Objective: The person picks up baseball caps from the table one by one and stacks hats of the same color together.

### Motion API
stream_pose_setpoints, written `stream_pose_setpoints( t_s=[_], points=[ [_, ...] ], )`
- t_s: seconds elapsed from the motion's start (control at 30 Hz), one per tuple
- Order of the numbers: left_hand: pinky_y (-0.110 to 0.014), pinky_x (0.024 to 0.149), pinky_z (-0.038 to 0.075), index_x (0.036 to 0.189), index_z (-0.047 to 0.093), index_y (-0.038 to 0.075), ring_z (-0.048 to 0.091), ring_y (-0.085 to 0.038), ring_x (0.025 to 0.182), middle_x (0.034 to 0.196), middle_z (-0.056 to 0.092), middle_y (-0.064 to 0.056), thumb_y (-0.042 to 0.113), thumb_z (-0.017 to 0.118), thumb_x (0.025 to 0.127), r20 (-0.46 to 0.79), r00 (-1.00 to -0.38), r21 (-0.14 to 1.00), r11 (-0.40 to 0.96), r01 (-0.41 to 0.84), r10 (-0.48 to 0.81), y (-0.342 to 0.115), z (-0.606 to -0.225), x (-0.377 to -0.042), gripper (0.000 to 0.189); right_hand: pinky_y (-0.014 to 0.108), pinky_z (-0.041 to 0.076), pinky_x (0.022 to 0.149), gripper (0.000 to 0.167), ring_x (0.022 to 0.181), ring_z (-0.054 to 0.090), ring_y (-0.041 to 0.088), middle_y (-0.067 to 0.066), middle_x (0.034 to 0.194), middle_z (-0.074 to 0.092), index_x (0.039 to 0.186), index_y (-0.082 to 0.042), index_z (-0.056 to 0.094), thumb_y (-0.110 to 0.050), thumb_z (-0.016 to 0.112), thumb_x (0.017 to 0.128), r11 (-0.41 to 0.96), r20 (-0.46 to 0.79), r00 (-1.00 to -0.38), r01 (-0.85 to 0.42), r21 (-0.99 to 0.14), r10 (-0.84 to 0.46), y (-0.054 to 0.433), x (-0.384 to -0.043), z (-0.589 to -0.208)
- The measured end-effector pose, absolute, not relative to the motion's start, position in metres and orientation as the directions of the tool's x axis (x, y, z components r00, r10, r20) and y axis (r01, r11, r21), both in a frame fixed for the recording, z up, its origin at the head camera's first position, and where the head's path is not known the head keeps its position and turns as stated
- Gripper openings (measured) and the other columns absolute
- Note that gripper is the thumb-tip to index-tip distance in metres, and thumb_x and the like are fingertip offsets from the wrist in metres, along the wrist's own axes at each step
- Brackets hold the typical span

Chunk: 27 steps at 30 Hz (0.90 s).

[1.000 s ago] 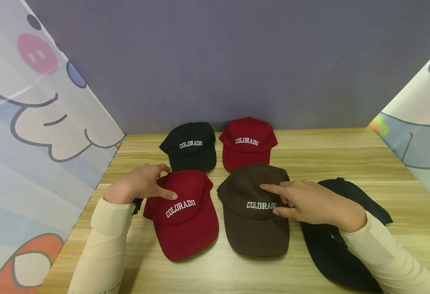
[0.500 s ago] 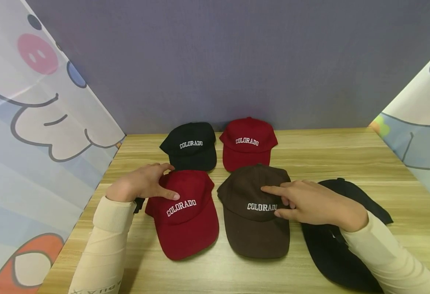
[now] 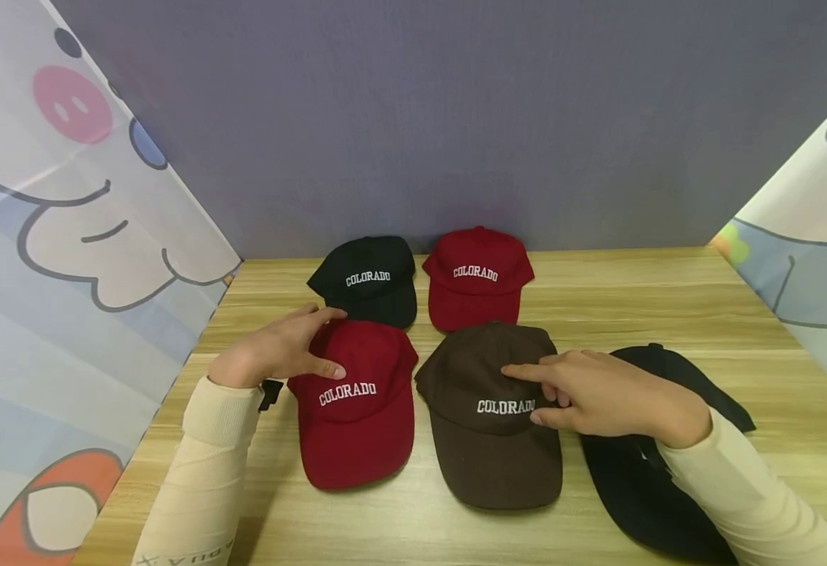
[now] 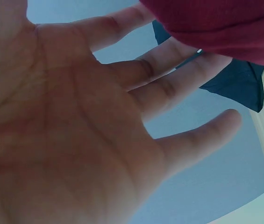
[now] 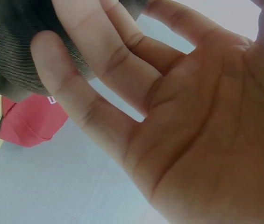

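Observation:
A red baseball cap (image 3: 357,440) with white COLORADO lettering lies at front left. My left hand (image 3: 279,346) grips the left side of its crown, thumb on the front and fingers round the back. In the left wrist view the fingertips pass behind the red fabric (image 4: 225,28), with the little finger standing free. Beside it lies a brown COLORADO cap (image 3: 494,468). My right hand (image 3: 597,389) holds its crown on the right side, index finger on top and thumb by the lettering. The right wrist view has several fingers lying against the brown cloth (image 5: 10,46).
Behind them, a black cap (image 3: 371,303) and a second red cap (image 3: 473,303) stand side by side near the grey wall (image 3: 470,126). Another black cap (image 3: 640,487) lies partly under my right forearm. Cartoon-printed panels (image 3: 81,236) flank the wooden table (image 3: 357,534).
The front red cap has turned, its brim swinging left and away from me. The brown cap has shifted slightly toward me. My left hand has moved slightly right; the other caps stay put.

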<state>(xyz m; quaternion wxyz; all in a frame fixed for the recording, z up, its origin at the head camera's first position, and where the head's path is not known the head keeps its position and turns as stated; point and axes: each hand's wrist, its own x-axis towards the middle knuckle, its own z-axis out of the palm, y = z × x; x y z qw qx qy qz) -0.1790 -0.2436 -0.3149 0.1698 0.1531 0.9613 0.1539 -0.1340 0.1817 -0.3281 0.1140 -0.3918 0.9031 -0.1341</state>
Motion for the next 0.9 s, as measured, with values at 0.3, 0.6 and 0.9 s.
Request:
stream_pose_setpoints(
  t_s=[0.3, 0.6, 0.9],
  points=[
    [-0.057, 0.107, 0.047, 0.155, 0.041, 0.010, 0.049, -0.038, 0.132, 0.143, 0.046, -0.019, 0.040, 0.087, 0.081, -0.242, -0.899, 0.373, 0.890, 0.262, 0.366, -0.248, -0.316, -0.181, 0.092, 0.019, 0.041, 0.060, 0.057, 0.065, 0.045, -0.007, -0.021, 0.068, 0.049, 0.149, -0.026, 0.054, -0.036, 0.071, 0.096, 0.670, -0.130, -0.673, -0.659, -0.341, -0.728, 0.181, -0.132, -0.324],
    [-0.055, 0.106, 0.049, 0.154, 0.041, 0.012, 0.050, -0.037, 0.132, 0.144, 0.047, -0.019, 0.040, 0.087, 0.081, -0.247, -0.902, 0.372, 0.894, 0.248, 0.353, -0.245, -0.316, -0.181, 0.090, 0.020, 0.045, 0.062, 0.045, 0.067, 0.048, -0.009, -0.023, 0.081, 0.056, 0.136, -0.019, 0.063, -0.032, 0.074, 0.095, 0.669, 0.071, -0.713, -0.683, -0.292, -0.697, 0.191, -0.136, -0.316],
    [-0.055, 0.107, 0.047, 0.151, 0.046, 0.010, 0.050, -0.037, 0.131, 0.143, 0.050, -0.020, 0.034, 0.087, 0.081, -0.219, -0.905, 0.390, 0.883, 0.262, 0.365, -0.247, -0.317, -0.180, 0.085, 0.027, 0.047, 0.062, 0.024, 0.065, 0.051, -0.004, -0.017, 0.076, 0.059, 0.114, -0.015, 0.069, -0.023, 0.076, 0.092, 0.760, 0.162, -0.780, -0.625, -0.179, -0.604, 0.197, -0.163, -0.297]
  ],
)
